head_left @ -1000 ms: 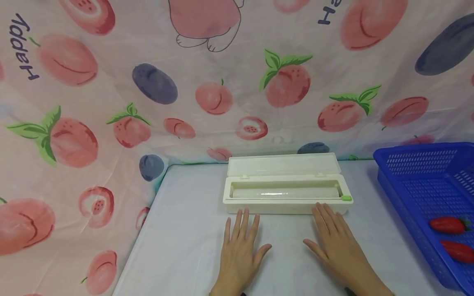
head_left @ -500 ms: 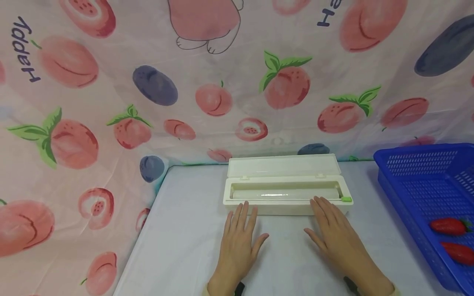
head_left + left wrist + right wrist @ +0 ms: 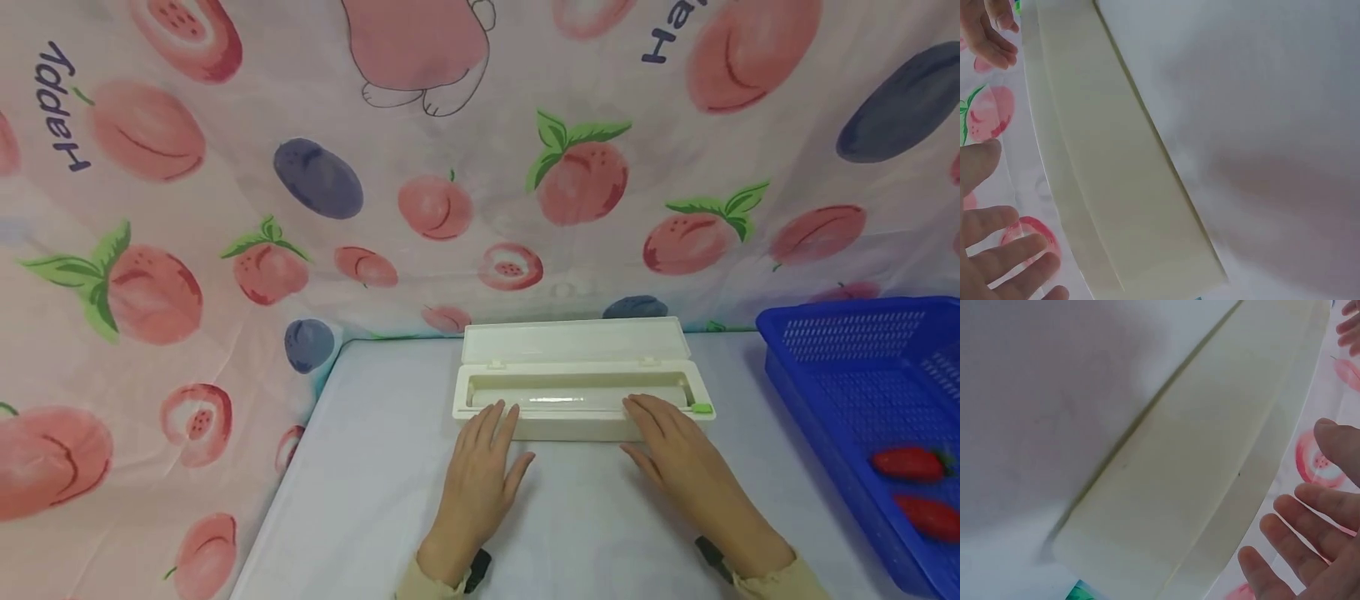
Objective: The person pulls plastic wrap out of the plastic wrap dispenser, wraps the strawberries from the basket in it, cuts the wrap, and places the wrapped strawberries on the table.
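Note:
A long cream-white cling film dispenser point(image 3: 576, 429) lies across the table with its hinged lid point(image 3: 573, 342) tipped back. A shiny pale roll point(image 3: 555, 396) shows in its slot, and a green slide cutter point(image 3: 701, 408) sits at the right end of the front edge. My left hand point(image 3: 478, 479) hovers at the front left of the dispenser, fingers extended and slightly bent. Over the front right part is my right hand point(image 3: 678, 454), its fingertips overlapping the front rim in the head view. Both wrist views show the dispenser's plain front wall point(image 3: 1104, 137) beyond spread fingers point(image 3: 1288, 534); neither hand holds anything.
To the right stands a blue plastic basket point(image 3: 813, 442) holding red strawberry-like fruits point(image 3: 911, 463) with green tops. A peach-patterned cloth point(image 3: 420, 283) hangs behind the white table point(image 3: 360, 500) and down its left side.
Both hands have moved forward and up, from in front of the dispenser to its front rim. Their fingers look a little more bent, and the sleeves now show.

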Demonstrator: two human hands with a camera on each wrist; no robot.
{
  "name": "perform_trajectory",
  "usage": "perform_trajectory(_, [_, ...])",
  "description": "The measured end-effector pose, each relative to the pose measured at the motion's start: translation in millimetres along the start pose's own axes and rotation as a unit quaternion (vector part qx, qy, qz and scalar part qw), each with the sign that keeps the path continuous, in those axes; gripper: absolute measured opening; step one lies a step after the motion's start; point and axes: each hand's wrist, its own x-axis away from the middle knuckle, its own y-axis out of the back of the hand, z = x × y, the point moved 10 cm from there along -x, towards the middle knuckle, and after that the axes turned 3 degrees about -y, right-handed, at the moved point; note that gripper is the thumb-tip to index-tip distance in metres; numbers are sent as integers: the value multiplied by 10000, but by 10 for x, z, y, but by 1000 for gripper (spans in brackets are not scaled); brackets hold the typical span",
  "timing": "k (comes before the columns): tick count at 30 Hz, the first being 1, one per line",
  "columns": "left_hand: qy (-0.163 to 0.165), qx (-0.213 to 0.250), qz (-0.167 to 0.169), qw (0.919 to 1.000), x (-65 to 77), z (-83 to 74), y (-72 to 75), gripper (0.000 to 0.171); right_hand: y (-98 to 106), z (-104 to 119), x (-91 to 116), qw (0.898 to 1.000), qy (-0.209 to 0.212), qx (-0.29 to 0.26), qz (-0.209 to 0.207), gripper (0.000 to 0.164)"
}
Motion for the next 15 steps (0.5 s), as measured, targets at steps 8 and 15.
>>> perform_trajectory(8, [-157, -11, -61, 9999, -102, 29, -11, 55, 5, -68, -80, 9996, 231, -84, -128, 66])
perform_trajectory(15, [-195, -153, 66, 9997, -205, 92, -68, 49, -27, -175, -156, 9996, 107, -275, 47, 40])
